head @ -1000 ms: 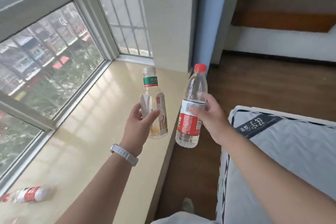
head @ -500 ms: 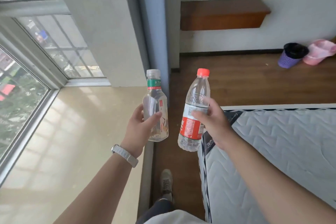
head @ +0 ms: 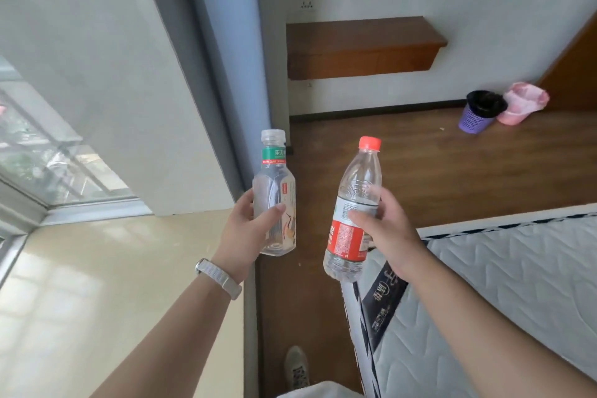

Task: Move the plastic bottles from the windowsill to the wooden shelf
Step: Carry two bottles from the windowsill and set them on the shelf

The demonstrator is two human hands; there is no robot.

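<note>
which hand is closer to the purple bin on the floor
Right. The right hand, holding the red-capped bottle, is on the side of the purple bin, which stands further ahead to its right. The left hand with the clear-capped bottle is further left.

A sparsely furnished bedroom is shown by a bare mattress (head: 504, 275), wooden floor (head: 420, 165), wall shelf (head: 361, 48) and two bins (head: 478, 113).
</note>
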